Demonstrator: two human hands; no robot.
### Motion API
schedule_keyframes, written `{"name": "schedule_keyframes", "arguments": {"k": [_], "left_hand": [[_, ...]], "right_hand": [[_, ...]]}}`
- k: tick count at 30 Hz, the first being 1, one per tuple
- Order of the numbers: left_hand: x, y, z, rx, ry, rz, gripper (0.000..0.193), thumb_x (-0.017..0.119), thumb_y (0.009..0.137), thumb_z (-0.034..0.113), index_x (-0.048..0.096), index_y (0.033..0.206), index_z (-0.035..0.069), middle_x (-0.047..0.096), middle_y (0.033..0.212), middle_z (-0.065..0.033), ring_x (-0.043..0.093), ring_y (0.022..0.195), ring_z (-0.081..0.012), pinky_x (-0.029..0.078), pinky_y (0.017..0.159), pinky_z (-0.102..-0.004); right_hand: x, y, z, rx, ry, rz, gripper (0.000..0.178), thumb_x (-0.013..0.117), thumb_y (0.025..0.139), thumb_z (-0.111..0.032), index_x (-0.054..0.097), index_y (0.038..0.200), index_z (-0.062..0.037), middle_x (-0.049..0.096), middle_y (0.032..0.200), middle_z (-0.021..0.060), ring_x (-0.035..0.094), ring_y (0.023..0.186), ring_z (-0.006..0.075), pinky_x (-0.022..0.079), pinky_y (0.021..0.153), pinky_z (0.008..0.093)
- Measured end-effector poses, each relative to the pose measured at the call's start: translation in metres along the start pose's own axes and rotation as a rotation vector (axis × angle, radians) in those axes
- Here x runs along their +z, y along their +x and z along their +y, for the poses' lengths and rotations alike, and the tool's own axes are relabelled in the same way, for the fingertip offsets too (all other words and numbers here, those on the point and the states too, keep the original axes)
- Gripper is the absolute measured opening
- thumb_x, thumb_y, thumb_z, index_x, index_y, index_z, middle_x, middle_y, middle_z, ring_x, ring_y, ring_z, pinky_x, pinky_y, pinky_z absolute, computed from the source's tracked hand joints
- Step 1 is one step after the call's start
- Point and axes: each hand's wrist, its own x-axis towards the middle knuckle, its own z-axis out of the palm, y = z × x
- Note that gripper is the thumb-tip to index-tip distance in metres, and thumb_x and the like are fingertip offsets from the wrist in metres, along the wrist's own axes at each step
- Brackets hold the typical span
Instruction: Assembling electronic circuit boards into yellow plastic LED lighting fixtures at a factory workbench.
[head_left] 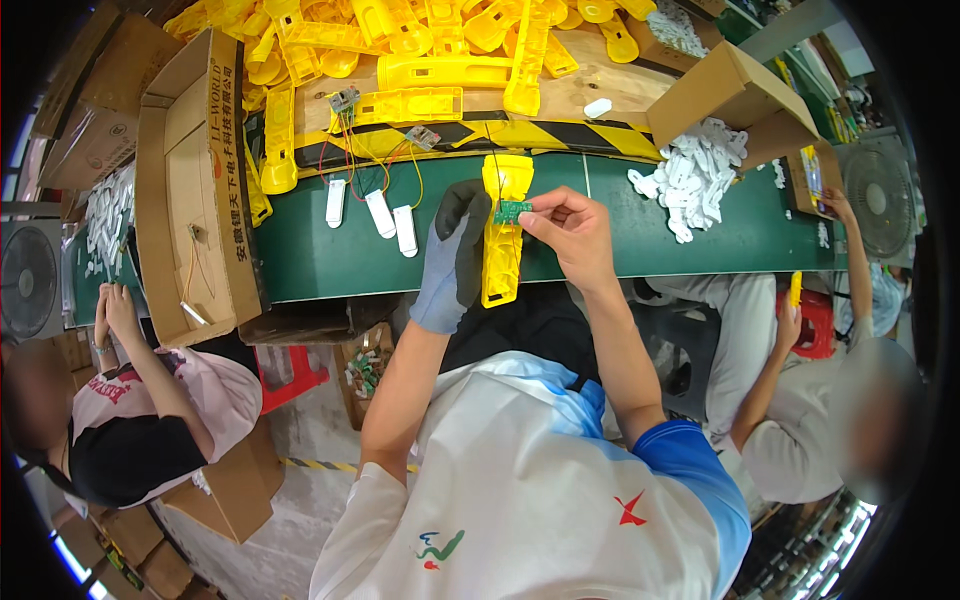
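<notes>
My left hand (455,250), in a grey and dark work glove, is closed around a long yellow plastic housing (502,262) held upright over the front of the green bench. A small green circuit board (511,212) lies against the housing's open inner side. Thumb and fingers of my bare right hand (572,235) pinch that board at its right end. A thin dark wire runs up from around the board. Left of my glove, white plastic pieces (380,214) lie on the bench, with red and yellow wires leading to small metal-coloured modules (422,137).
Yellow housings (420,72) pile up on a wooden board behind black-yellow tape (590,137). A tipped cardboard box (735,100) spills white parts (690,175) at right. Another carton (190,190) stands left. Co-workers sit on both sides; one hand (787,325) holds a yellow piece.
</notes>
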Motion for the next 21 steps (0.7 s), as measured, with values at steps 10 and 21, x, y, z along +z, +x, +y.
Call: {"name": "schedule_keyframes", "arguments": {"k": [10,21], "left_hand": [[0.007,-0.006,0.007,-0.035,0.042,-0.011,0.03,0.061,0.098,0.021,0.051,0.122,0.005,0.064,0.099,-0.008,0.064,0.077,-0.0145,0.054,0.062,-0.0286],[0.011,-0.005,-0.011,0.093,0.184,0.206,0.02,0.059,0.097,0.01,0.053,0.115,0.003,0.063,0.093,-0.0079,0.063,0.067,-0.0128,0.054,0.055,-0.0277]], "right_hand": [[0.002,0.0,-0.001,-0.017,-0.019,0.05,0.012,0.075,0.085,0.002,0.068,0.094,0.0014,0.069,0.086,0.0038,0.065,0.08,0.0069,0.053,0.074,0.0207],[0.006,-0.003,0.003,-0.036,-0.152,0.1,0.012,0.076,0.085,-0.003,0.067,0.091,-0.0006,0.06,0.084,-0.0019,0.05,0.069,0.0021,0.042,0.064,0.0174]]}}
